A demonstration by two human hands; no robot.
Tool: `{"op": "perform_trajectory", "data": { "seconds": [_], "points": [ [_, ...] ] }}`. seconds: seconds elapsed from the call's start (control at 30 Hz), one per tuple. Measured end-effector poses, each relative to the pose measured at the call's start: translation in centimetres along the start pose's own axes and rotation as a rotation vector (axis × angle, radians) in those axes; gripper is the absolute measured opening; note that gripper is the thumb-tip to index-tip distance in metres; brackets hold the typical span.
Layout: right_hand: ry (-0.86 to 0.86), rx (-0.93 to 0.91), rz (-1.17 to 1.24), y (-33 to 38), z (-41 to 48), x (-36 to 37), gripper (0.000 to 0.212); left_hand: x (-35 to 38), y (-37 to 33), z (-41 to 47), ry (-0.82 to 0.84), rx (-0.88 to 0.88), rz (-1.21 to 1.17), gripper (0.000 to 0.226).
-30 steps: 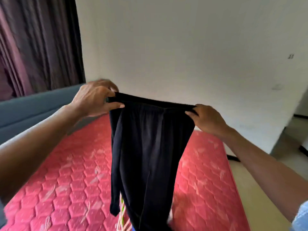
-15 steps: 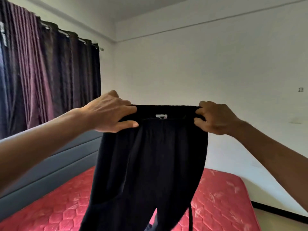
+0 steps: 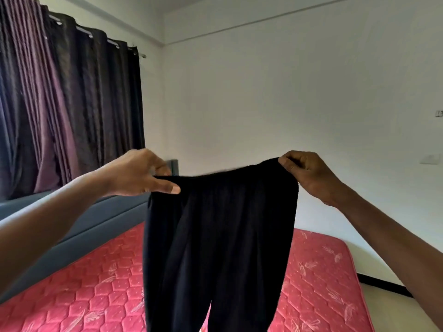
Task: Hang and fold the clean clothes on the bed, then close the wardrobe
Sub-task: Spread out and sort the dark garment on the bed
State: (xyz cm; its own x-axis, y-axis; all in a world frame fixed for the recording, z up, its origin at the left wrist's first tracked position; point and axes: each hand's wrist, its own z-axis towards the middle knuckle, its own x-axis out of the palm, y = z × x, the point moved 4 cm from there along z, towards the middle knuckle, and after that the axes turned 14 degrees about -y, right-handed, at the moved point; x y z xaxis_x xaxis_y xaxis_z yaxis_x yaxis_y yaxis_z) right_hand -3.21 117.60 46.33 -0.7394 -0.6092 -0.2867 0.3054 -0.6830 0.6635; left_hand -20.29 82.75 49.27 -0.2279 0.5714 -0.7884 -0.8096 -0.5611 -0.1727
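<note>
Currently my left hand (image 3: pixel 141 173) and right hand (image 3: pixel 309 174) pinch the waistband corners of limp black fabric trousers (image 3: pixel 215 240) at 12 o'clock above the red quilted mattress (image 3: pixel 79 300); light, floppy, so grip waistband.

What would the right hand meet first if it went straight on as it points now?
Probably the white wall: past the black trousers it grips, the right hand has free air ahead; depth is unclear.

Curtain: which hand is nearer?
Left. The left hand holds the trousers by the waistband just off the curtain; the right hand grips the other end, farther right.
</note>
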Motion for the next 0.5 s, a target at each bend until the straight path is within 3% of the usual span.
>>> {"op": "perform_trajectory", "data": {
  "seconds": [0.1, 0.17, 0.27, 0.37, 0.43, 0.5],
  "points": [
    [0.115, 0.128, 0.078, -1.3, -1.1, 0.9, 0.033, 3.2, 0.8, -1.7, 0.268, -0.148, -0.409, 0.067],
    [0.244, 0.225, 0.195, -1.5, -1.6, 0.6, 0.043, 3.3, 0.9, -2.4, 0.279, -0.166, -0.589, 0.058],
    [0.384, 0.389, 0.376, -1.7, -2.2, 0.7, 0.036, 3.7, 1.6, -2.9, 0.306, -0.315, -0.936, 0.031],
    [0.359, 0.58, 0.446, -5.7, -2.8, 3.0, 0.036, 8.3, 3.0, -4.0, 0.325, -0.556, -0.974, 0.031],
    [0.342, 0.811, 0.348, -10.8, -5.0, 6.1, 0.039, 13.4, 4.8, -5.3, 0.328, -0.747, -0.931, 0.037],
    [0.266, 1.008, 0.214, -15.6, -9.5, 9.2, 0.024, 19.3, 6.6, -8.0, 0.291, -0.943, -0.945, 0.043]
  ]
}}
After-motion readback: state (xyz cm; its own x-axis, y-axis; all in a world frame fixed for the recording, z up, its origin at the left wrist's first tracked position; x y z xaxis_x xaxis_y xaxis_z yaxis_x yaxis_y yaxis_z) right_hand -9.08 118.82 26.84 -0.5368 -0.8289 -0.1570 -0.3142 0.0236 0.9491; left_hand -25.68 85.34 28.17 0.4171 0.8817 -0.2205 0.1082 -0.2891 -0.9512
